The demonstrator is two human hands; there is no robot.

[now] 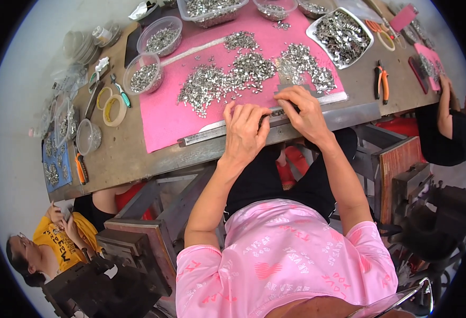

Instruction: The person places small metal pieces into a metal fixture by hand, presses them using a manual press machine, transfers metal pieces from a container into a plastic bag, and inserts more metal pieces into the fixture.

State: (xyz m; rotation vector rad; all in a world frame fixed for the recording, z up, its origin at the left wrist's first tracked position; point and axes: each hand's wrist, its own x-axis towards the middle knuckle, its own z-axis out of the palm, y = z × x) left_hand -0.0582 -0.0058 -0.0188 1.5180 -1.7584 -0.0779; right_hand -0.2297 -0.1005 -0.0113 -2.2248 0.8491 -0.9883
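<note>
A long narrow metal rail lies along the table's near edge, with small dark metal pieces showing in it between my hands. Over its middle, my left hand is closed with bent fingers, the thumb near the pieces. Just to the right, my right hand is curled in a pinch at the same rail; its fingertips hide whatever they hold. Beyond my hands, a pile of small silver metal pieces spreads over a pink mat. Another pile lies near a flat grey plate beside my right fingers.
Clear tubs of metal pieces stand at the back left, and a white square dish at the back right. Tape rolls and orange-handled pliers lie left; other pliers lie right. Co-workers sit on both sides.
</note>
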